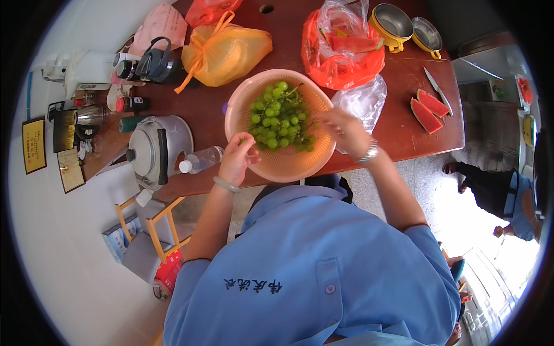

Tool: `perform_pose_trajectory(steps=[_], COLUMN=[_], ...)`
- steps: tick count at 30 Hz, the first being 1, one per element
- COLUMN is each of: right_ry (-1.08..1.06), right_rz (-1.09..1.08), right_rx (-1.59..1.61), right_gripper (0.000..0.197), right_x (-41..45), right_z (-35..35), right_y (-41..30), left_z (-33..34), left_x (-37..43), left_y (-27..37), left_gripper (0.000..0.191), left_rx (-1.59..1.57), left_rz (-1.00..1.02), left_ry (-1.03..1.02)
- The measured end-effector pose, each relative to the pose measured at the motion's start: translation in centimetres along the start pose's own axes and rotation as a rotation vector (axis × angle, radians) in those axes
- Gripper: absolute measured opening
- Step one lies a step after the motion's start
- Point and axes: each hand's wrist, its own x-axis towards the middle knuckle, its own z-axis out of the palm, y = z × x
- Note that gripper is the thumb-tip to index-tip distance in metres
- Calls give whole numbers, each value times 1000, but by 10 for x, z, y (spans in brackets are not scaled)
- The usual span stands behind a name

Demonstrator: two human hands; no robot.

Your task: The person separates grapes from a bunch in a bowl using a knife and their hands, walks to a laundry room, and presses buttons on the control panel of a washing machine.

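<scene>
A pink plastic colander [242, 95] stands at the table's near edge with a bunch of green grapes [277, 116] in it. At its left rim my left hand [238, 158], with a pale bangle on the wrist, holds a single green grape [243, 141] between the fingertips. My right hand [346, 132], wearing a metal watch or bracelet, is blurred over the colander's right rim, its fingers near the grape stems. Whether those fingers hold anything cannot be told.
Beyond lie an orange bag [229, 52] and a red bag with melon rinds [311, 56]. Watermelon slices [426, 116] and a knife [436, 88] lie right; a metal kettle [151, 147] and a plastic bottle [202, 160] stand left. Another person [497, 186] is at far right.
</scene>
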Motion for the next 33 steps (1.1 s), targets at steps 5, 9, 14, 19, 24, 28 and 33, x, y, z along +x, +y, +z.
perform_pose_trajectory(steps=[5, 9, 14, 19, 24, 28, 33], right_ry=[-190, -375, -112, -14, 311, 464, 675], right_rz=[-210, -152, -41, 544, 575, 500, 576], right_rx=[-471, -683, -185, 499, 1221, 1355, 1299], right_gripper=[26, 23, 14, 13, 6, 15, 21], right_x=[38, 51, 41, 19, -8, -28, -48], right_z=[83, 84, 74, 63, 63, 56, 43], right_y=[-12, -17, -15, -20, -42, -46, -48], left_z=[-20, -38, -54, -58, -52, -44, -39], left_x=[-4, -12, -14, -7, 4, 12, 22], left_y=[-5, -13, -19, -16, -16, -14, -15], left_gripper=[11, 16, 19, 21, 23, 22, 18], left_rx=[-37, 21, 40, 11, -15, -6, 23], left_rz=[44, 17, 33, 27, 71, 49, 0], left_ry=[-75, -155, -236, -295, -376, -381, -371])
